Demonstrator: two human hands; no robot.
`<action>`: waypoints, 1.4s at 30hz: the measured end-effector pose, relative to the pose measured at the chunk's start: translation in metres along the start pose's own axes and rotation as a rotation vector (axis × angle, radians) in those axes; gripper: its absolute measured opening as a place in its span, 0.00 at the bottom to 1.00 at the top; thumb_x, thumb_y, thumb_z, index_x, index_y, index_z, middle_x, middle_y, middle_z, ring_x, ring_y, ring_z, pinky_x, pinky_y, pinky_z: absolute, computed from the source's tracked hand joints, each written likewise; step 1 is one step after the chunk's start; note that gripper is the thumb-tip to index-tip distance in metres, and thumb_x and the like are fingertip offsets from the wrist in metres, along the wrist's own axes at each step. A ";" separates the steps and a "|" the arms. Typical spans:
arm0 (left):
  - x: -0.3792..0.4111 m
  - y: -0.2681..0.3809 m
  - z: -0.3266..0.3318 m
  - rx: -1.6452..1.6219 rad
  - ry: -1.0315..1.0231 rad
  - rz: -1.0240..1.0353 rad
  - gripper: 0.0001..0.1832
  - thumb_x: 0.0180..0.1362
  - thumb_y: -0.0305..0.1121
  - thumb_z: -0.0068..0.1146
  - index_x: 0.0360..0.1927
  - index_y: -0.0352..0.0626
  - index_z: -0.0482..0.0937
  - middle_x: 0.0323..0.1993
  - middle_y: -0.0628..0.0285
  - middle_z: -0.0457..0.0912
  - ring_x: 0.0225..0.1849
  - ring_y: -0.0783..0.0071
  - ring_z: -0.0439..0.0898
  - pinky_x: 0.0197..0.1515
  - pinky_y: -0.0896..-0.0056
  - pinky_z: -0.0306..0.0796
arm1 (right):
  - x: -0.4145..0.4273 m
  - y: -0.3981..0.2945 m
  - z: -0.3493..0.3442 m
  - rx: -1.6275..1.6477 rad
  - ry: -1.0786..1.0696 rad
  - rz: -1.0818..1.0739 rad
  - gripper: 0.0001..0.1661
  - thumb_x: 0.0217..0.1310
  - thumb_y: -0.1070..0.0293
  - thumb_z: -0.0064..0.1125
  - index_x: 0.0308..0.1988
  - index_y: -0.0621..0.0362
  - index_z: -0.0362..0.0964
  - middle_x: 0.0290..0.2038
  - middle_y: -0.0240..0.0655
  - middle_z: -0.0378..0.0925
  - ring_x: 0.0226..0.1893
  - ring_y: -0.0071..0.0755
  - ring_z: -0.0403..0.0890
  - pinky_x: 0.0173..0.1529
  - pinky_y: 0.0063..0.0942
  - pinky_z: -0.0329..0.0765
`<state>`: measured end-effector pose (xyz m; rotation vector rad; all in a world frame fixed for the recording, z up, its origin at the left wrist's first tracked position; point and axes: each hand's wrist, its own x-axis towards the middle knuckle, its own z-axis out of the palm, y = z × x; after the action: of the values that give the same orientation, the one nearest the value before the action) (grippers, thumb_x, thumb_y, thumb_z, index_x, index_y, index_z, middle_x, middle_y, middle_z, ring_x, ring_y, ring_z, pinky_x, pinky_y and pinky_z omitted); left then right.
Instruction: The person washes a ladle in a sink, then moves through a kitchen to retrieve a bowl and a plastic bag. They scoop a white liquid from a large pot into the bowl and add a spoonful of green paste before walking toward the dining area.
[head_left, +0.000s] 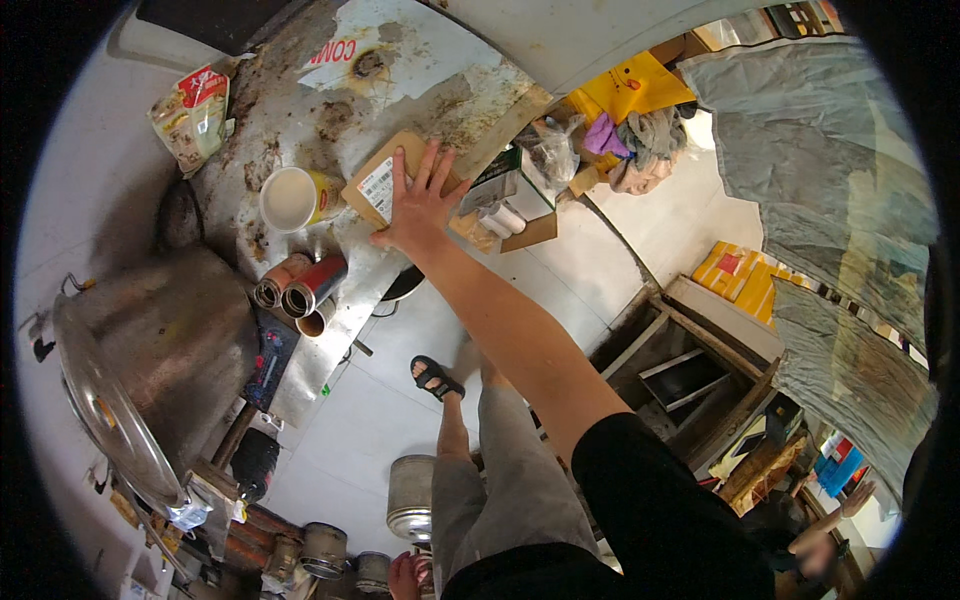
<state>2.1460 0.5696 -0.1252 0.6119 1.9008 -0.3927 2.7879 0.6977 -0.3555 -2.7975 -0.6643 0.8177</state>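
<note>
My right hand (421, 212) lies palm down on a brown cardboard box (411, 148) with a white printed label. Its fingers are spread over the top, with the thumb near the lower left edge. The box rests on a stained metal worktop (330, 142). Left of it stands a yellow paper tub (291, 199) with a pale lid. Closer to me are a red vacuum flask (319, 283), a pinkish flask (281, 279) and a brown cup (315, 319). My left hand (403, 576) shows only partly at the bottom edge; its grip is unclear.
A large metal pot (172, 337) with a tilted lid (112, 409) stands left. An opened carton (529, 187) sits beside the worktop. Metal canisters (410, 495) stand on the floor by my legs. Another person's hand (857, 500) shows at lower right, below a grey cloth sheet (810, 135).
</note>
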 end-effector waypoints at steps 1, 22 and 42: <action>0.005 0.002 -0.007 0.000 -0.013 0.015 0.20 0.65 0.40 0.49 0.55 0.37 0.69 0.43 0.51 0.79 0.42 0.61 0.81 0.38 0.64 0.77 | 0.002 0.002 0.002 -0.002 0.041 -0.005 0.84 0.23 0.36 0.76 0.72 0.51 0.30 0.70 0.63 0.24 0.69 0.73 0.28 0.58 0.80 0.46; -0.052 0.068 0.090 -0.036 -0.158 0.065 0.16 0.68 0.35 0.44 0.54 0.37 0.71 0.45 0.57 0.80 0.44 0.70 0.80 0.46 0.69 0.74 | 0.058 0.211 -0.046 -0.034 0.271 -0.282 0.69 0.38 0.47 0.74 0.72 0.46 0.37 0.69 0.65 0.37 0.69 0.68 0.43 0.66 0.60 0.52; -0.077 -0.085 0.159 -0.714 -0.039 -0.030 0.15 0.66 0.33 0.48 0.51 0.34 0.73 0.37 0.59 0.81 0.35 0.74 0.79 0.35 0.74 0.74 | 0.004 -0.281 -0.033 -0.436 -0.074 -0.996 0.51 0.37 0.58 0.73 0.63 0.45 0.58 0.59 0.52 0.59 0.58 0.58 0.63 0.58 0.46 0.70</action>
<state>2.2403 0.3980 -0.1172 0.0952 1.8479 0.2588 2.7041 0.9486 -0.2555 -2.2068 -2.1793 0.5810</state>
